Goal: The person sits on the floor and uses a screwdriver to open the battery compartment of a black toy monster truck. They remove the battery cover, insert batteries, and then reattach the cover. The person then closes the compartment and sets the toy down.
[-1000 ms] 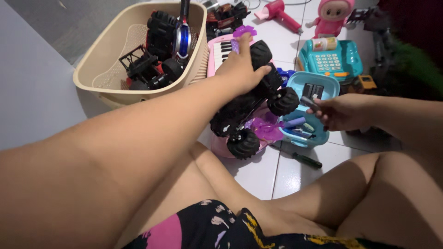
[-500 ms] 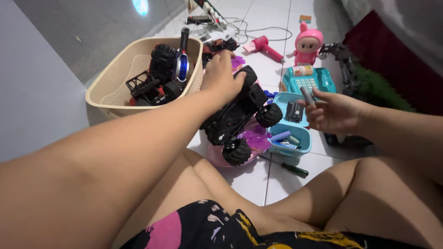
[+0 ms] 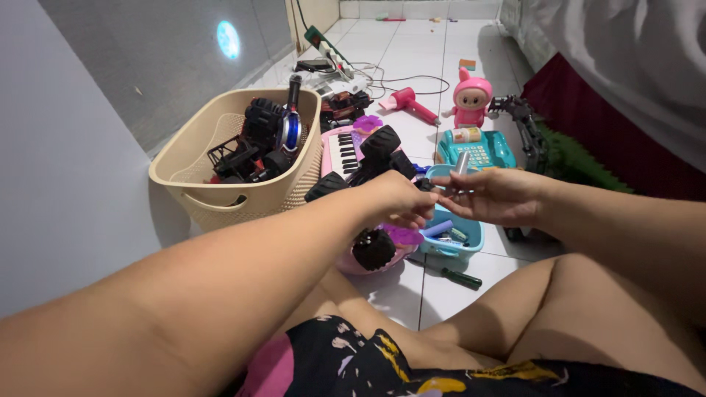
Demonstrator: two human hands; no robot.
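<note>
A black toy truck point(image 3: 380, 147) with big knobbly wheels is tipped up over a pink round toy point(image 3: 351, 262) on the floor in front of me. My left hand point(image 3: 401, 198) is curled on the truck's body, between its wheels. My right hand point(image 3: 494, 197) meets the left one fingertip to fingertip and pinches a small grey battery point(image 3: 462, 161) that points upward. Just below both hands sits a light blue tray point(image 3: 465, 242) with several small batteries in it.
A beige basket point(image 3: 243, 197) full of black toy parts stands to the left, by the wall. Behind the truck lie a pink toy piano point(image 3: 338, 151), a teal toy phone point(image 3: 482, 151), a pink doll point(image 3: 471, 95) and a toy hair dryer point(image 3: 408, 103). A screwdriver point(image 3: 460, 278) lies near my knee.
My left hand slid from the top of the truck down onto its body, and the truck tipped up. My right hand rose from the blue tray with the battery and met the left hand.
</note>
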